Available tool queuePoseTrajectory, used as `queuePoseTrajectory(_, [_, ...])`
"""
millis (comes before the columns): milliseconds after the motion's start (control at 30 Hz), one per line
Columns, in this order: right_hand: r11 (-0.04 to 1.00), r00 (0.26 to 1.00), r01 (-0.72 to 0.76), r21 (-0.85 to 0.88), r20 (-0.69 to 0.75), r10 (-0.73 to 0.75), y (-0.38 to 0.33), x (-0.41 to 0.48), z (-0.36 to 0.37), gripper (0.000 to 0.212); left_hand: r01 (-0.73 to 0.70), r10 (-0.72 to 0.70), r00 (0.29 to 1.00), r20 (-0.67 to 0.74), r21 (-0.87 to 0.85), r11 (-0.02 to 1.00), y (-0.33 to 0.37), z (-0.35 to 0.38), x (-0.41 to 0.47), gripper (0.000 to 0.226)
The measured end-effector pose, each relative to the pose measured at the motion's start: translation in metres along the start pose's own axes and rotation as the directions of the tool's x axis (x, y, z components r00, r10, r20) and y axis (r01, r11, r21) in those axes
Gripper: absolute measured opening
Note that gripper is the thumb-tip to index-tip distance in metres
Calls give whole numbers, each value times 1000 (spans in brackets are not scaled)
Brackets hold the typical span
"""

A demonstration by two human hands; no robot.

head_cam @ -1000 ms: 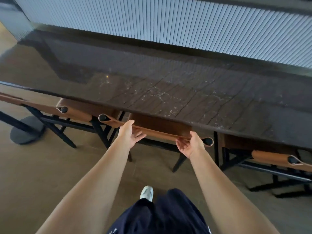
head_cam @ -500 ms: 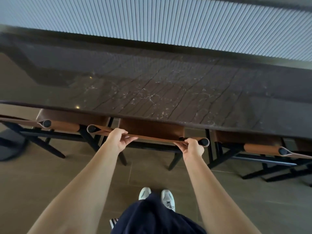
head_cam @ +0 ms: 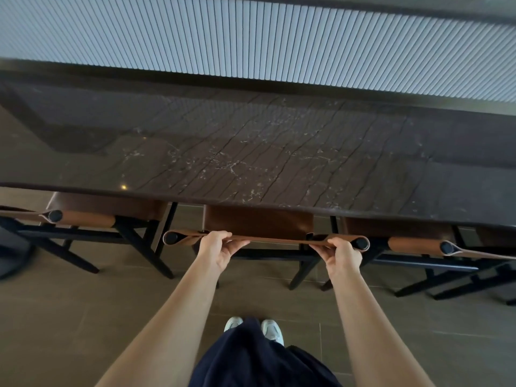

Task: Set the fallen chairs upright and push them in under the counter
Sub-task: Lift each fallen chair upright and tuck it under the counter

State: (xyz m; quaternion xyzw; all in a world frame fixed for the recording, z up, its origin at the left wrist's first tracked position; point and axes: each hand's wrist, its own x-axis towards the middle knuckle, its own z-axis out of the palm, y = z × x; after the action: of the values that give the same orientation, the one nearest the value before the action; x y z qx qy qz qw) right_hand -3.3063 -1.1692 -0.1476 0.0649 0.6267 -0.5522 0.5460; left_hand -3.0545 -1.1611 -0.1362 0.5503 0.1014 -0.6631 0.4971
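The middle chair (head_cam: 258, 222) is seen upright at the near edge of the worktop (head_cam: 251, 157), with the far part of its dark brown leather seat tucked beneath the slab. Its backrest is a flat band of tan leather (head_cam: 279, 239), stretched between two round black posts and looped around each of them. The band is gripped near its left end by the left hand (head_cam: 216, 248), whose fingers (head_cam: 220, 236) are curled over the top edge. Near its right end it is gripped in the same way by the right hand (head_cam: 342, 254), just beside the right post.

The worktop is a long, polished slab of dark brown stone, crossed by thin dark cracks and pale flecked veins. Behind it a pale wall panel (head_cam: 251, 37) of narrow vertical ribs is seen. A left chair (head_cam: 106, 205) and a right chair (head_cam: 396, 227) of the same make, with slim black angled legs and rolled tan leather, are set upright under the worktop on either side. The floor (head_cam: 69, 317) is laid with large matt brown tiles. Pale shoes (head_cam: 272, 329) and a dark, soft garment (head_cam: 251, 358) are visible at the near edge.
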Motion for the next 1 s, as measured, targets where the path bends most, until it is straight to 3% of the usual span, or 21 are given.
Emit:
queuePoseTrajectory(300, [998,999,-29,49,42,27,3,5,7,18,-40,41,998,-39,26,999,11,6,12,19])
queuePoseTrajectory(467, [998,998,-41,50,39,39,17,-2,21,15,-52,53,998,-38,29,998,33,-4,27,34])
queuePoseTrajectory(700, [999,999,-45,0,26,45,18,0,19,18,-33,34,999,-10,46,998,34,-8,29,19])
queuePoseTrajectory(1000, [989,981,-100,-110,152,116,12,-7,9,26,-83,83,997,-8,-3,997,24,-6,10,35])
